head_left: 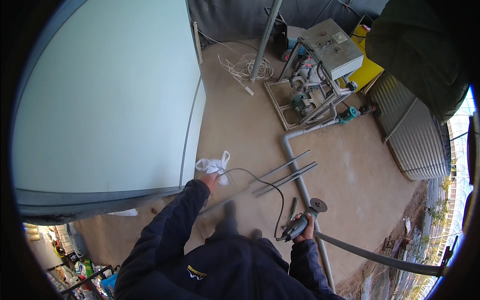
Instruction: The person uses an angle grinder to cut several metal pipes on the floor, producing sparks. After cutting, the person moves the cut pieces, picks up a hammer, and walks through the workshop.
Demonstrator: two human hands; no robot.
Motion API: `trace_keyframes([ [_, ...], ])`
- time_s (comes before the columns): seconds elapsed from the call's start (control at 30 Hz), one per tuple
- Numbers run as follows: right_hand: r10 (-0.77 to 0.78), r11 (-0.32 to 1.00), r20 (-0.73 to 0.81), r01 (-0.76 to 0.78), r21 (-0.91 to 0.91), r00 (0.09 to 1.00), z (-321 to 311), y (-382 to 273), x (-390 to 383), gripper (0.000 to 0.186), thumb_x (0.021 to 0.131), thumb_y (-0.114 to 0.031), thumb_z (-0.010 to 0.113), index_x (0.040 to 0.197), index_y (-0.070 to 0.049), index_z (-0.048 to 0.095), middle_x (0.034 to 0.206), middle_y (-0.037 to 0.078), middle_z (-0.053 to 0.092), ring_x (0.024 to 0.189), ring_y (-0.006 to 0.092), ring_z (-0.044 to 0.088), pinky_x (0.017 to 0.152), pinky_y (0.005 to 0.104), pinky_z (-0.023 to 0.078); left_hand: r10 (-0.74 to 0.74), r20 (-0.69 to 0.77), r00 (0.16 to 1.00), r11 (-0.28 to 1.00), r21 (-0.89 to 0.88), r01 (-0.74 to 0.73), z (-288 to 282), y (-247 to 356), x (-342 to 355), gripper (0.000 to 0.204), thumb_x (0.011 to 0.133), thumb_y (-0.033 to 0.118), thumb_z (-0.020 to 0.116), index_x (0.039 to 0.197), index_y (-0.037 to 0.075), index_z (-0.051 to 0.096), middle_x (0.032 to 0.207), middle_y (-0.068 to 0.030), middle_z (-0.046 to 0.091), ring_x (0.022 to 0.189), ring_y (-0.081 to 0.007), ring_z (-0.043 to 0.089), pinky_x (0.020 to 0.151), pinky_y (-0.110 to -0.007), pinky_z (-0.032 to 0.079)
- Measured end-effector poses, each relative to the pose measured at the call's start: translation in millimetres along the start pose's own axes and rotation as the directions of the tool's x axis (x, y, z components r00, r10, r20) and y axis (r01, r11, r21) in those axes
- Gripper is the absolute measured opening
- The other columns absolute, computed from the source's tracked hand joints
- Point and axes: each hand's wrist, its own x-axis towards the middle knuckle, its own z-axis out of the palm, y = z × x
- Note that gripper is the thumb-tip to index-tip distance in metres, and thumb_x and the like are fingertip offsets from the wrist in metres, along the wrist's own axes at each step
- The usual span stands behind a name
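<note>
My right hand (303, 230) grips a grey-green angle grinder (295, 227) with a dark disc (318, 205) facing up. Its black cord (257, 177) loops across to my left hand (211, 180), whose fingers close on it beside a white plastic bag (215, 165). Whether that hand also holds the bag is unclear. Thin metal rods (280, 182) lie on the concrete floor between my hands, with a short green tool (294, 205) beside a long grey pipe (301, 180).
A pale panel wall (105, 95) stands at left. Ahead are a steel-framed pump unit (322, 47), an upright pole (266, 40), coiled white cable (247, 67) and a yellow container (367, 72). A corrugated tank (407, 130) stands at right; a dark hose (380, 259) runs past my right hand.
</note>
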Motion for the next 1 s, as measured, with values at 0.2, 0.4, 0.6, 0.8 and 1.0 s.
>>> trace_keyframes([
  [0.2,0.060,0.998,0.044,-0.059,-0.022,0.997,20,4,8,0.036,0.095,-0.033,0.074,0.115,-0.006,0.061,0.096,0.009,0.068,0.087,0.0252,0.067,0.086,0.0400,0.060,-0.043,-0.153,0.987,0.974,-0.228,0.007,-50,73,-85,0.043,0.109,0.044,0.059,0.109,0.003,0.072,0.086,-0.0247,0.072,0.081,-0.0431,0.072,0.073,-0.051,0.055],
  [0.4,0.216,0.959,0.189,-0.172,-0.224,0.958,47,-2,8,0.043,0.097,-0.029,0.071,0.132,-0.010,0.057,0.104,0.008,0.064,0.091,0.0220,0.067,0.086,0.0413,0.059,-0.149,-0.155,0.977,0.853,-0.520,0.048,-45,160,-185,0.038,0.110,0.042,0.061,0.119,0.005,0.065,0.080,-0.0071,0.064,0.071,-0.0194,0.063,0.073,-0.037,0.054],
  [0.6,0.434,0.769,0.308,-0.169,-0.616,0.847,74,21,15,0.052,0.100,-0.028,0.069,0.144,-0.011,0.049,0.106,0.009,0.060,0.092,0.0224,0.064,0.085,0.0428,0.059,-0.507,-0.230,0.830,0.820,-0.424,0.383,-4,135,-317,0.047,0.104,0.044,0.068,0.129,0.005,0.060,0.090,-0.0107,0.073,0.080,-0.0300,0.070,0.077,-0.041,0.057],
  [0.8,0.729,0.505,0.321,-0.160,-0.848,0.605,97,75,8,0.062,0.096,-0.025,0.072,0.149,-0.008,0.045,0.107,0.011,0.064,0.095,0.0259,0.069,0.087,0.0433,0.060,-0.808,0.009,0.590,0.590,0.009,0.808,59,171,-450,0.071,0.098,0.048,0.072,0.148,0.002,0.055,0.139,-0.0248,0.066,0.129,-0.0381,0.064,0.110,-0.045,0.051],
  [1.0,0.879,0.300,0.280,0.009,-0.954,0.386,104,167,-59,0.066,0.094,-0.030,0.074,0.148,-0.003,0.046,0.119,0.015,0.069,0.119,0.0330,0.069,0.106,0.0459,0.053,-0.585,-0.245,0.773,0.429,-0.903,0.038,87,214,-426,0.061,0.114,0.041,0.052,0.156,-0.002,0.045,0.146,-0.0157,0.062,0.136,-0.0277,0.059,0.115,-0.038,0.046],
])
